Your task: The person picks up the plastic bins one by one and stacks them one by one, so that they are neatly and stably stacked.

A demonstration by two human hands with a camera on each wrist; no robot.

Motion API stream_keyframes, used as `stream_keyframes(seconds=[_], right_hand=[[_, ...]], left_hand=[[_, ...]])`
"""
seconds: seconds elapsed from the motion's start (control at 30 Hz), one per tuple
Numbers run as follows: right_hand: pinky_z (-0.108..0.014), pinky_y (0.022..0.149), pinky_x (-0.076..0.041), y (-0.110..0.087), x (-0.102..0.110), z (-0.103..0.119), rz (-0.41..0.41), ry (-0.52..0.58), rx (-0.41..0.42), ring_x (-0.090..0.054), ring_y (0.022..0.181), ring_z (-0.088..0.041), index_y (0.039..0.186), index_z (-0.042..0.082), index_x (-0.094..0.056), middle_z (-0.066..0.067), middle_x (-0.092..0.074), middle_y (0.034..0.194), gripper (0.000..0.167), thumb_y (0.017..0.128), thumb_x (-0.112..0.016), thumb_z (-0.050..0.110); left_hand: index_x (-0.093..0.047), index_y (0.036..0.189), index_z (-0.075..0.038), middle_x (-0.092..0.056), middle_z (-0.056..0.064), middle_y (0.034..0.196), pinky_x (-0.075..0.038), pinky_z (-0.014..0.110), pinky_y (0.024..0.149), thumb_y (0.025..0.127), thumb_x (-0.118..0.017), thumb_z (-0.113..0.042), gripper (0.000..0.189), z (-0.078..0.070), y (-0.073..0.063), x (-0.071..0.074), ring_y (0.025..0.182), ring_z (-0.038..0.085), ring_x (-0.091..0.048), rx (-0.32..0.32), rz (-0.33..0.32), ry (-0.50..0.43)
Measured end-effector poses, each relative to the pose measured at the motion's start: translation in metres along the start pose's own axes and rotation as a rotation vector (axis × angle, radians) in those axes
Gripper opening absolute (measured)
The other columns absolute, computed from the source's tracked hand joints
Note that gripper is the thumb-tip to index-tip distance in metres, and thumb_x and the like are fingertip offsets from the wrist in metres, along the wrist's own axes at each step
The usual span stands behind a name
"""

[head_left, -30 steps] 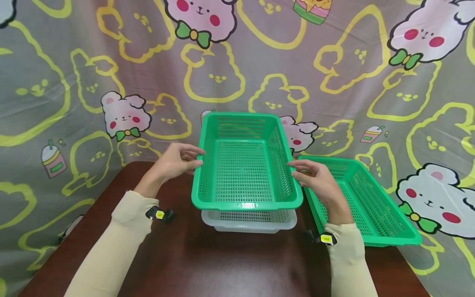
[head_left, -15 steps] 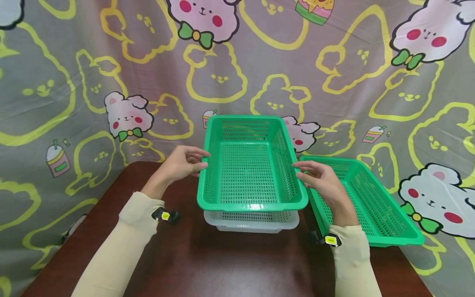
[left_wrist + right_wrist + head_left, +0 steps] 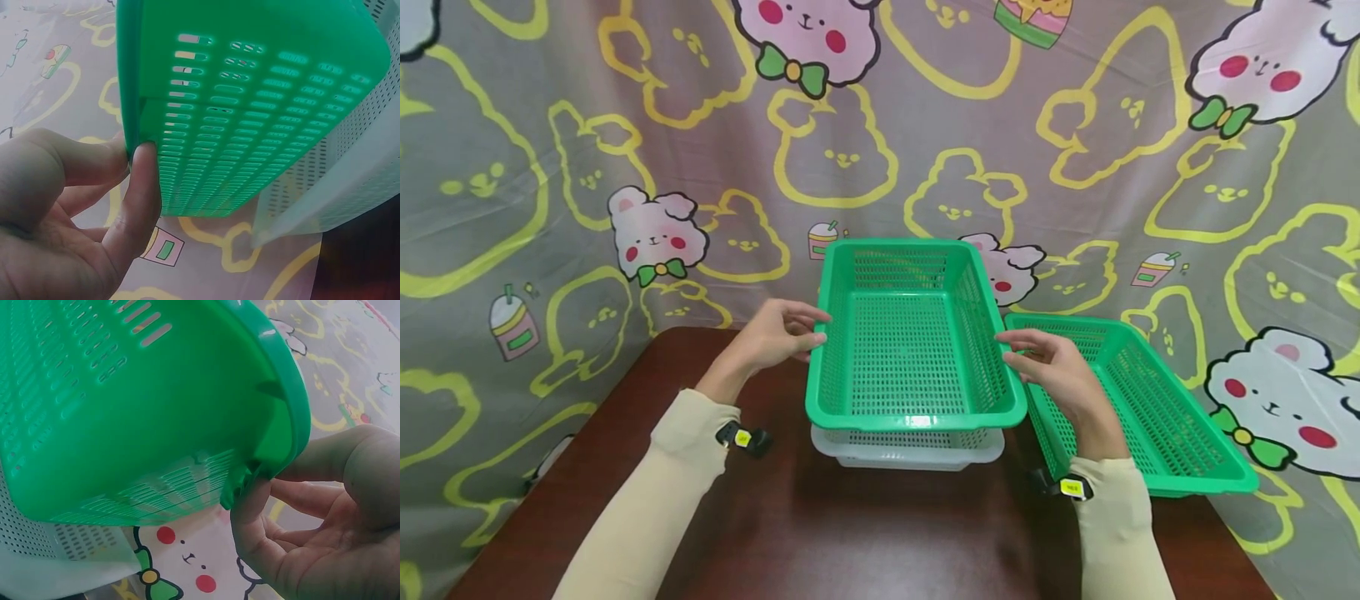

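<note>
A green slotted plastic basket hangs tilted over a white basket, its open top facing me and nothing inside it. My left hand pinches its left rim between thumb and fingers. On the opposite side, my right hand pinches the right rim the same way. From the left wrist, the thumb and fingertips close on the lip of the green basket. The right wrist view has the fingers under the rim near a corner. Most of the white basket is hidden behind the green one.
A second green basket stands on the right side of the dark brown table, close to my right forearm. Behind the table hangs a grey curtain with yellow and white bunny prints.
Both hands have carried the green basket a little right and down, so it sits lower over the white basket. The white basket and the second green one have stayed put.
</note>
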State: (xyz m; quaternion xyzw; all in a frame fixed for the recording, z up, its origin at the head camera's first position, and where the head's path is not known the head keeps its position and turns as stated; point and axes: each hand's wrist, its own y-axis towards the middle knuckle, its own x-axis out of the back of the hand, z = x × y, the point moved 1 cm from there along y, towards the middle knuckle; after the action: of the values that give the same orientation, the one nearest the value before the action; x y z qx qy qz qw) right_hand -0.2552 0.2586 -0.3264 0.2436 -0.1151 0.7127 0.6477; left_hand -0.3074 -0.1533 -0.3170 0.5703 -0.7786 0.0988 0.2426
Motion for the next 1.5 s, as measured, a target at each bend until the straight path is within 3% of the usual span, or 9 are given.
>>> stream_keyframes(seconds=[0.13,0.27,0.4,0.53,0.77,1.07,1.27,1.5], right_hand=[[-0.024,0.083,-0.055,0.0,-0.001,-0.004,-0.003,-0.014,-0.01,-0.06,0.104,-0.007,0.143,0.006,-0.06,-0.021,-0.054,0.143,0.046,0.103,-0.065,0.028],[-0.026,0.082,-0.056,-0.001,-0.001,-0.008,0.017,-0.021,-0.013,-0.061,0.1,-0.005,0.143,0.005,-0.059,-0.022,-0.054,0.142,0.046,0.103,-0.065,0.026],[-0.029,0.078,-0.055,-0.002,-0.001,-0.011,0.052,-0.031,-0.019,-0.062,0.088,-0.007,0.143,0.004,-0.059,-0.023,-0.054,0.142,0.045,0.103,-0.065,0.024],[-0.03,0.077,-0.055,-0.002,-0.001,-0.012,0.068,-0.04,-0.029,-0.062,0.079,-0.01,0.143,0.004,-0.058,-0.025,-0.054,0.141,0.045,0.102,-0.066,0.023],[-0.028,0.076,-0.053,-0.004,-0.004,-0.017,0.064,-0.071,-0.034,-0.062,0.079,-0.017,0.143,0.004,-0.059,-0.025,-0.056,0.14,0.043,0.103,-0.064,0.02],[-0.029,0.077,-0.057,-0.007,-0.013,-0.022,0.035,-0.109,-0.028,-0.066,0.097,-0.021,0.141,0.004,-0.061,-0.027,-0.056,0.139,0.039,0.104,-0.063,0.016],[-0.031,0.075,-0.055,-0.006,-0.019,-0.023,0.029,-0.121,-0.044,-0.064,0.087,-0.02,0.14,0.003,-0.061,-0.027,-0.056,0.135,0.038,0.104,-0.062,0.012],[-0.033,0.072,-0.054,-0.007,-0.024,-0.026,0.018,-0.171,-0.06,-0.062,0.079,-0.02,0.137,0.002,-0.064,-0.026,-0.059,0.131,0.035,0.104,-0.061,0.011]], left_hand=[[-0.066,0.134,0.001,-0.06,0.03,0.133,-0.064,0.049,0.084,0.097,-0.07,-0.005,0.037,0.002,0.002,-0.003,0.105,0.032,-0.07,0.004,-0.002,0.001],[-0.067,0.133,0.0,-0.059,0.031,0.136,-0.065,0.045,0.081,0.098,-0.07,-0.006,0.036,0.005,0.002,-0.006,0.109,0.035,-0.07,0.014,0.001,0.007],[-0.068,0.132,-0.001,-0.058,0.031,0.137,-0.065,0.039,0.077,0.097,-0.07,-0.006,0.035,0.006,0.002,-0.007,0.109,0.036,-0.071,0.015,0.0,0.013],[-0.069,0.13,0.0,-0.06,0.031,0.134,-0.065,0.045,0.078,0.096,-0.071,-0.005,0.034,0.007,0.002,-0.008,0.104,0.034,-0.072,-0.01,-0.003,0.013],[-0.069,0.129,0.002,-0.064,0.029,0.125,-0.065,0.043,0.076,0.096,-0.071,-0.004,0.033,0.012,0.003,-0.015,0.092,0.027,-0.072,-0.028,-0.002,0.018],[-0.069,0.13,-0.001,-0.062,0.026,0.125,-0.065,0.043,0.076,0.097,-0.071,-0.006,0.033,0.02,0.003,-0.021,0.091,0.025,-0.072,0.005,0.009,0.028],[-0.069,0.129,0.0,-0.062,0.023,0.117,-0.065,0.037,0.073,0.097,-0.071,-0.006,0.033,0.025,0.002,-0.023,0.088,0.023,-0.071,0.016,0.016,0.035],[-0.07,0.128,0.001,-0.061,0.023,0.117,-0.065,0.04,0.075,0.097,-0.07,-0.006,0.032,0.032,0.002,-0.026,0.086,0.021,-0.07,0.009,0.038,0.04]])
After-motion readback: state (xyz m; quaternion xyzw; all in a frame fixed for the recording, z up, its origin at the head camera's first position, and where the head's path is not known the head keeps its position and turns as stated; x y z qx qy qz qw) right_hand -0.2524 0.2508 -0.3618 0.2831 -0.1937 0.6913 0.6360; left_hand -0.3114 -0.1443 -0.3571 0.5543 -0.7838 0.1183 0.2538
